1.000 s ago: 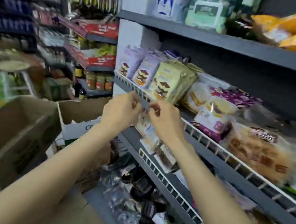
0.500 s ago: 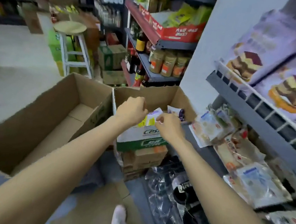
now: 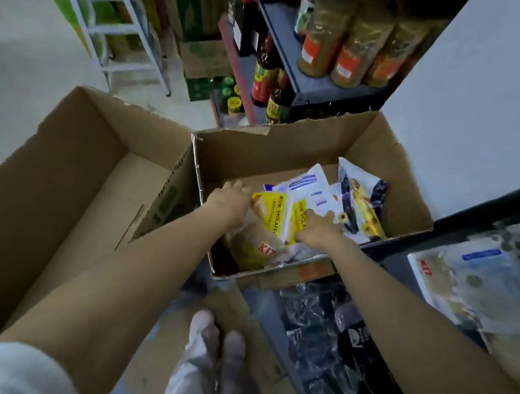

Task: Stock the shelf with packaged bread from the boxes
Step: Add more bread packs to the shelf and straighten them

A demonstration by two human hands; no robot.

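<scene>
Since the earlier frame you dropped both hands into the box [image 3: 290,154]. Left hand [image 3: 230,201] and right hand [image 3: 315,229], fingers clamped on the yellow bread packs [image 3: 271,213]; pick step, next lift them toward the shelf [image 3: 467,220] at 3 o'clock.

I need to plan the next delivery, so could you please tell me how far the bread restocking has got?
Done: the left cardboard box looks emptied. In hand: both hands, left hand and right hand, grasp yellow-labelled bread packets. Left: blue-and-white packets remain in the right cardboard box.
</scene>
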